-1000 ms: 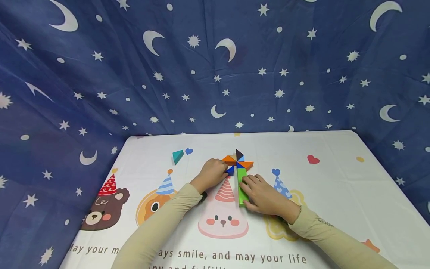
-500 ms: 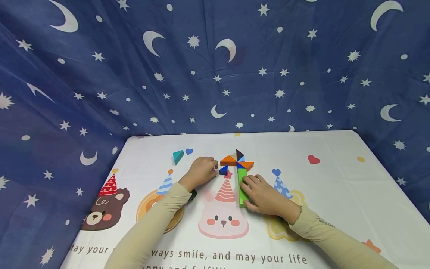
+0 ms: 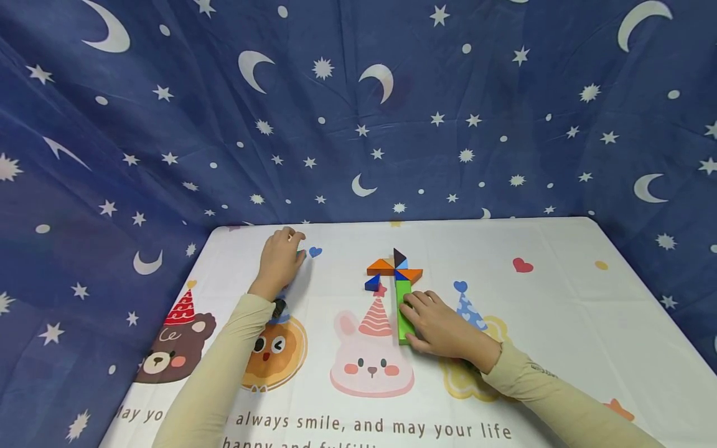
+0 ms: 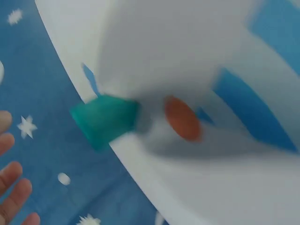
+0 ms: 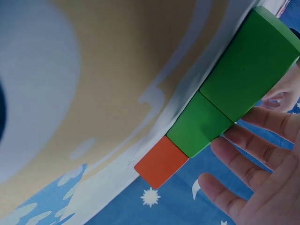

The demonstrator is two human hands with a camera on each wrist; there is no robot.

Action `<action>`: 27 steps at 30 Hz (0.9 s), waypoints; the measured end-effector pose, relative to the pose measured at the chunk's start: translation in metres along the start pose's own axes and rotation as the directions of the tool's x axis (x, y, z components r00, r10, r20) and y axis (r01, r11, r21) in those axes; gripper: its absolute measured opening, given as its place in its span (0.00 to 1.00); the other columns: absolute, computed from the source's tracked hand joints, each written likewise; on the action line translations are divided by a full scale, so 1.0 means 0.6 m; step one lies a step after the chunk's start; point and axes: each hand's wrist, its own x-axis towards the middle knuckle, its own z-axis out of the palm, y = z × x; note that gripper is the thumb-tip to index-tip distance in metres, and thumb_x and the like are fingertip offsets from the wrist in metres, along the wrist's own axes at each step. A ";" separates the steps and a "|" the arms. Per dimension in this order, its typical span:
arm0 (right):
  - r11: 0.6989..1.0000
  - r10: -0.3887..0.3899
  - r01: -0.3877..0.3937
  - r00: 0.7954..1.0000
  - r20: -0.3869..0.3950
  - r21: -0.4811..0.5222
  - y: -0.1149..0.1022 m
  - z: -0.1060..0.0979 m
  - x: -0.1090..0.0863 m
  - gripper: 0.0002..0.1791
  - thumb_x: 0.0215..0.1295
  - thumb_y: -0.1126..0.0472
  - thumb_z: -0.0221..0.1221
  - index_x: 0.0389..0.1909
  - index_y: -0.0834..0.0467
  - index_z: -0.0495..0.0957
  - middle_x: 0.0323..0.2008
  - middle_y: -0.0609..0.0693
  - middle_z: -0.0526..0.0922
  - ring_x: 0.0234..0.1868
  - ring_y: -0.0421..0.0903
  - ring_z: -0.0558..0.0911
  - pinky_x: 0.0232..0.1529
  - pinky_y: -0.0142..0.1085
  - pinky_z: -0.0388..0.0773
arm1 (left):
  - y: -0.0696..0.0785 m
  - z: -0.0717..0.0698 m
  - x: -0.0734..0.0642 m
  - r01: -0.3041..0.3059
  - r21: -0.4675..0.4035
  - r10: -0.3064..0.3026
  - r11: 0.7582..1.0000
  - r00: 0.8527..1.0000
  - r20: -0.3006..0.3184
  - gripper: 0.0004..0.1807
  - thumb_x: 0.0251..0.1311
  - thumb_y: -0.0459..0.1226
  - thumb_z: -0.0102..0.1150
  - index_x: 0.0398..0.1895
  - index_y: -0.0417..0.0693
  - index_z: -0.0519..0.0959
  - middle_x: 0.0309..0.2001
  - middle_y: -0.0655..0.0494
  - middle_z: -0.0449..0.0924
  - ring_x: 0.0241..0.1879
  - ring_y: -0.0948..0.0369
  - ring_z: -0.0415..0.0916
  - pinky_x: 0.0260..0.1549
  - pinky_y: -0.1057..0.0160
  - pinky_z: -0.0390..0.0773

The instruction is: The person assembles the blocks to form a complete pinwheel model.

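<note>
My left hand [image 3: 280,258] is over a teal angular block [image 4: 110,119] at the table's back left, hiding most of it in the head view. In the left wrist view its fingers [image 4: 16,187] are spread, apart from the block. My right hand [image 3: 442,323] rests against green blocks [image 3: 404,311] laid in an upright strip; its fingertips touch their side in the right wrist view. Above the strip, orange triangular blocks [image 3: 412,275], a dark triangular block [image 3: 399,257] and small blue pieces form a pinwheel. A dark blue triangular block [image 3: 372,284] lies just left of it.
A white tablecloth [image 3: 560,336] printed with cartoon animals, hearts and lettering covers the table. Behind it and along the left hangs a dark blue curtain [image 3: 313,137] with moons and stars. In the right wrist view an orange block [image 5: 161,161] stands at the green blocks' end.
My left hand has let go of the dark blue triangular block, left of where it was, and moved left to the teal block. My right hand has stayed on the green blocks.
</note>
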 end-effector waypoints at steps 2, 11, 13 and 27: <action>1.000 0.001 -0.001 1.000 0.004 0.005 0.000 0.001 0.000 0.26 0.62 0.45 0.52 0.54 0.58 0.71 0.52 0.54 0.73 0.54 0.51 0.72 0.56 0.46 0.69 | -0.014 0.000 -0.006 0.042 0.018 -0.042 0.999 0.999 0.006 0.20 0.56 0.37 0.62 0.51 0.41 0.74 0.48 0.40 0.72 0.44 0.46 0.72 0.46 0.50 0.72; 1.000 0.005 -0.005 1.000 0.007 0.005 0.000 0.002 -0.001 0.27 0.61 0.44 0.52 0.54 0.58 0.70 0.52 0.54 0.73 0.54 0.52 0.72 0.56 0.46 0.69 | -0.042 0.006 -0.020 0.150 0.040 -0.154 0.988 0.980 0.125 0.27 0.56 0.41 0.61 0.58 0.40 0.69 0.53 0.37 0.68 0.48 0.43 0.69 0.48 0.48 0.70; 1.000 0.003 -0.003 1.000 0.001 0.004 0.001 0.002 -0.001 0.26 0.61 0.45 0.52 0.54 0.58 0.71 0.52 0.55 0.73 0.54 0.52 0.72 0.56 0.46 0.69 | -0.044 0.009 -0.021 0.153 0.048 -0.159 0.987 0.973 0.169 0.26 0.57 0.42 0.61 0.57 0.41 0.70 0.53 0.37 0.69 0.48 0.43 0.69 0.48 0.47 0.71; 1.000 0.003 -0.003 1.000 0.009 0.008 0.003 0.004 -0.001 0.27 0.62 0.44 0.51 0.55 0.58 0.70 0.53 0.55 0.73 0.55 0.52 0.72 0.57 0.46 0.69 | -0.041 0.015 -0.027 0.130 0.053 -0.140 0.990 0.942 0.305 0.27 0.54 0.43 0.64 0.54 0.38 0.74 0.50 0.37 0.73 0.49 0.44 0.71 0.50 0.45 0.72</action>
